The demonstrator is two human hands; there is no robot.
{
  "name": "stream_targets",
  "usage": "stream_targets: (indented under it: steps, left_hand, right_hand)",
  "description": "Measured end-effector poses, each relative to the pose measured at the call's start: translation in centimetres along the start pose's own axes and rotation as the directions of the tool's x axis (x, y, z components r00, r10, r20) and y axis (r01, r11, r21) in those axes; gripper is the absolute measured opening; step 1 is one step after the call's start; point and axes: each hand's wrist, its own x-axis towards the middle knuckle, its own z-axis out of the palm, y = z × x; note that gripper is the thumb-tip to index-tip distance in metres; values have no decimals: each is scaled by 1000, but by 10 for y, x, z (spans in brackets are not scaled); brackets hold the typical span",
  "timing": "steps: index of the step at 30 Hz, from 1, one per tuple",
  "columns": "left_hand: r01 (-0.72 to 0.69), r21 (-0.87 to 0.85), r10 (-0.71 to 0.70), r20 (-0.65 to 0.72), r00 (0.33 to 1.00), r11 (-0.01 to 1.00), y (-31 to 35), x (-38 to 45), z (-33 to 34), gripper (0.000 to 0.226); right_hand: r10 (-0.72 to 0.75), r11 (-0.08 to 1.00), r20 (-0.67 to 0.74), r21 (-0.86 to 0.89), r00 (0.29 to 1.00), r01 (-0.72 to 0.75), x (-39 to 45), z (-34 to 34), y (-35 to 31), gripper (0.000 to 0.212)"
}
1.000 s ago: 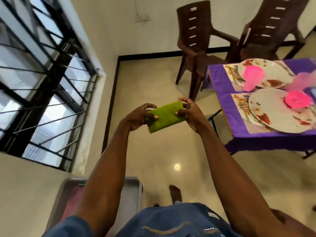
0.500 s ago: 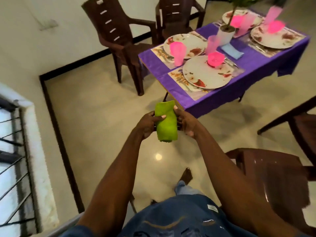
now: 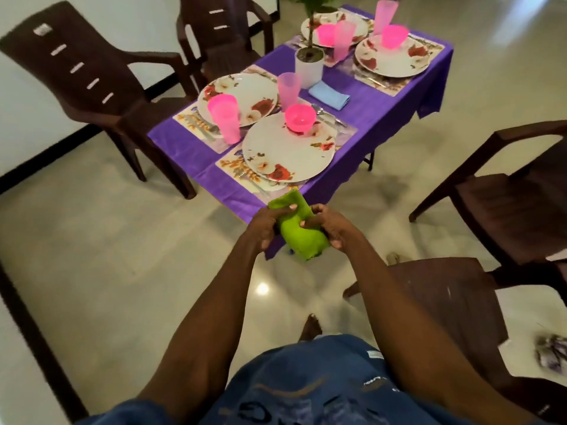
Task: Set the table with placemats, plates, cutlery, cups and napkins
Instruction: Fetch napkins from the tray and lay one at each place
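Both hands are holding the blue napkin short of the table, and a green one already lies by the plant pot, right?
Colours swapped. In the head view both hands hold the green napkin; the blue napkin lies by the plant pot.

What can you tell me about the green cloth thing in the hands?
The green napkin looks like soft cloth, bright lime green, folded into a thick, slightly rumpled bundle. It is held in the air, tilted, in front of the near corner of the table. The left hand and right hand grip its sides, thumbs pressing on top. Nothing else touches it.
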Motion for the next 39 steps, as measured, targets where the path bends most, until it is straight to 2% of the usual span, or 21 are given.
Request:
stream_targets:
  steps: [3, 7, 11, 16, 20, 23, 27, 29, 34, 39]
  left_hand:
    - [-20, -19, 20, 18, 1000, 1000, 10, 41, 39, 28]
    - [22, -53, -20, 46, 999, 998, 23, 86, 88, 34]
    - [47, -50, -42, 104, 994, 998, 41, 139, 129, 36]
    - [85, -84, -66, 213, 975, 993, 65, 213, 173, 24]
    - [157, -64, -135, 256, 957, 986, 94, 281, 206, 22]
    - [213, -82, -183, 283, 942, 974, 116, 324, 224, 24]
    - [253, -80, -214, 325, 921, 964, 140, 368, 249, 24]
    - [250, -86, -209, 333, 919, 964, 153, 390, 258, 25]
    - [230, -109, -197, 251, 948, 967, 179, 445, 283, 18]
    - [173, -57, -159, 197, 967, 983, 197, 512, 321, 20]
  right_hand:
    - [50, 992, -2, 116, 999, -50, 10, -40, -20, 26]
    - [146, 946, 33, 289, 989, -149, 21, -85, -37, 28]
    - [135, 916, 9, 379, 991, -128, 43, -129, -53, 43]
    - [89, 890, 4, 449, 996, -82, 87, -178, -78, 26]
    - [122, 883, -102, 465, 987, -62, 126, -216, -111, 31]
    - [160, 848, -120, 524, 980, -75, 154, -238, -140, 50]
    - [146, 744, -90, 666, 985, -49, 187, -258, -177, 44]
    - [166, 751, -130, 659, 978, -40, 203, -269, -196, 45]
    - [188, 804, -207, 593, 960, -30, 239, -308, -237, 38]
    - [117, 839, -188, 544, 975, 5, 283, -368, -279, 27]
